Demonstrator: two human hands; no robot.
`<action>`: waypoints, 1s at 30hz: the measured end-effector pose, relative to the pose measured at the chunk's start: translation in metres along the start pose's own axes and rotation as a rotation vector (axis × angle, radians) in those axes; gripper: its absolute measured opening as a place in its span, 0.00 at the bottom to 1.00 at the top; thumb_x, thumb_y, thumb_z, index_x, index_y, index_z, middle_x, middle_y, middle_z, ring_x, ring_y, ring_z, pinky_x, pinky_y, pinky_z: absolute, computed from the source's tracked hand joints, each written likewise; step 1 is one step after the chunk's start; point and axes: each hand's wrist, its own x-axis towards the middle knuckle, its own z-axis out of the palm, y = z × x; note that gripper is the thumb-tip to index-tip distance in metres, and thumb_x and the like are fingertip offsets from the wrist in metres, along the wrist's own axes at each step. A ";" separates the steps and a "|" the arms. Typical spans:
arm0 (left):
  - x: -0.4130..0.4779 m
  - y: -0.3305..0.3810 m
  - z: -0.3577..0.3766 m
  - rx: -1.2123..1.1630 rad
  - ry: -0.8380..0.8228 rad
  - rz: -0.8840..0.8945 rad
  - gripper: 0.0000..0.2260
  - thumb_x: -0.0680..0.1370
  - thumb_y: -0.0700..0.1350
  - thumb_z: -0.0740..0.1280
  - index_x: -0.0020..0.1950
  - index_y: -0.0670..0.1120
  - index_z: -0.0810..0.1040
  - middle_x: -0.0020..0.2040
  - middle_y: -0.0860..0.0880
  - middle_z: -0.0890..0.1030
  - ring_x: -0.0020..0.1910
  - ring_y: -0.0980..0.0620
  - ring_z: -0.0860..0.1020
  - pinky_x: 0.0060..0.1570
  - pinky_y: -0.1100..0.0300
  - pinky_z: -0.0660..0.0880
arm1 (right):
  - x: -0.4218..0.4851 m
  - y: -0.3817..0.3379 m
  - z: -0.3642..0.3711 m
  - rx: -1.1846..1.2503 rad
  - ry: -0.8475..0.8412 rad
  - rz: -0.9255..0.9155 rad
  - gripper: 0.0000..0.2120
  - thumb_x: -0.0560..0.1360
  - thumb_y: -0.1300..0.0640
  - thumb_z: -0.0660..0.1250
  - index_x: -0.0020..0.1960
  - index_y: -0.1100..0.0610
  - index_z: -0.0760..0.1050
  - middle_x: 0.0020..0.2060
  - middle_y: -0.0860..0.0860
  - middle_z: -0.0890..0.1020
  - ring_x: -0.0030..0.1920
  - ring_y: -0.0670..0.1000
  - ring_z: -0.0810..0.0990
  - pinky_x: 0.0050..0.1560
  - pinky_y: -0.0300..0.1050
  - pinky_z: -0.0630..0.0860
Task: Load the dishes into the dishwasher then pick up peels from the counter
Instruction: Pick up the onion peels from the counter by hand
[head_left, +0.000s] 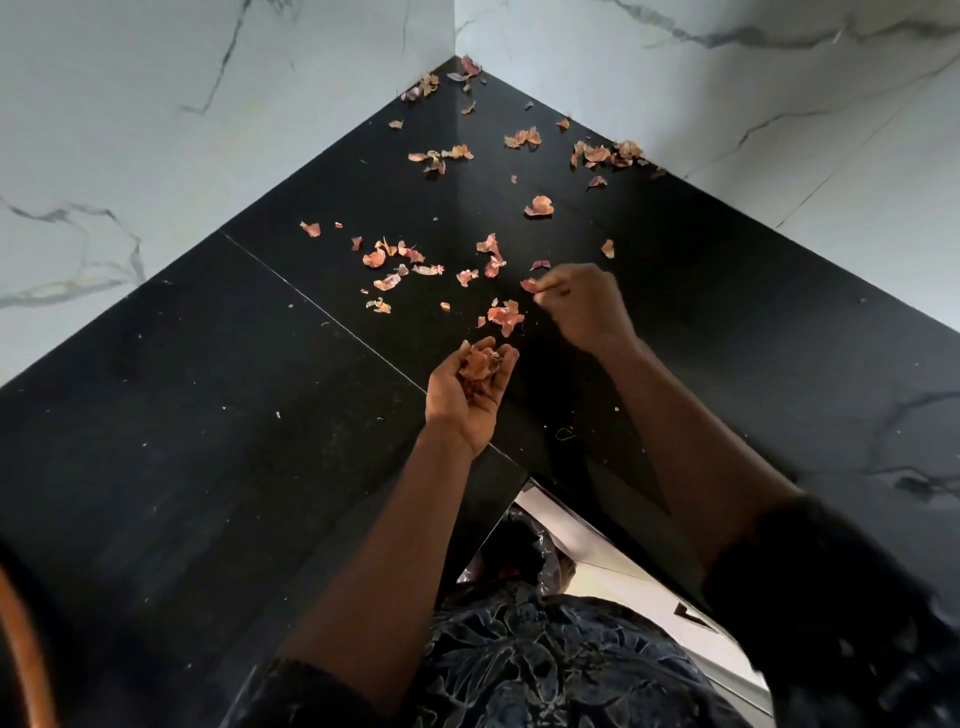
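Observation:
Dry orange-pink onion peels (505, 315) lie scattered over the black corner counter (218, 395), from near my hands back to the wall corner (467, 73). My left hand (465, 400) is cupped palm up over the counter and holds a small heap of gathered peels (480, 364). Just beyond it, my right hand (582, 306) pinches a single peel (530, 284) between its fingertips, close above the counter. No dishwasher or dishes are in view.
White marble-patterned walls (156, 130) close the counter on the left and right, meeting at the far corner. The counter's inner front edge (511, 483) is below my left wrist. A black plastic bag (524, 551) sits below that edge, by my patterned clothing.

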 end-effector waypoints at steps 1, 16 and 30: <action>0.000 0.002 0.000 0.004 -0.004 0.000 0.14 0.84 0.44 0.61 0.58 0.34 0.79 0.61 0.33 0.80 0.57 0.38 0.83 0.47 0.54 0.84 | 0.013 0.013 0.001 -0.054 0.011 0.082 0.10 0.78 0.59 0.70 0.59 0.57 0.80 0.54 0.54 0.83 0.52 0.47 0.81 0.57 0.47 0.78; 0.012 -0.004 0.005 0.077 -0.009 -0.056 0.14 0.84 0.45 0.62 0.57 0.34 0.80 0.56 0.34 0.82 0.61 0.38 0.81 0.50 0.54 0.83 | 0.053 0.036 0.011 -0.450 -0.133 -0.206 0.07 0.78 0.61 0.67 0.55 0.57 0.80 0.54 0.55 0.77 0.52 0.52 0.79 0.53 0.49 0.79; 0.028 -0.028 0.033 0.180 0.006 -0.054 0.14 0.84 0.44 0.61 0.62 0.36 0.78 0.53 0.38 0.83 0.48 0.45 0.85 0.49 0.55 0.83 | -0.041 -0.011 -0.026 0.035 -0.082 -0.177 0.06 0.78 0.61 0.69 0.53 0.55 0.81 0.52 0.48 0.82 0.51 0.43 0.81 0.53 0.39 0.79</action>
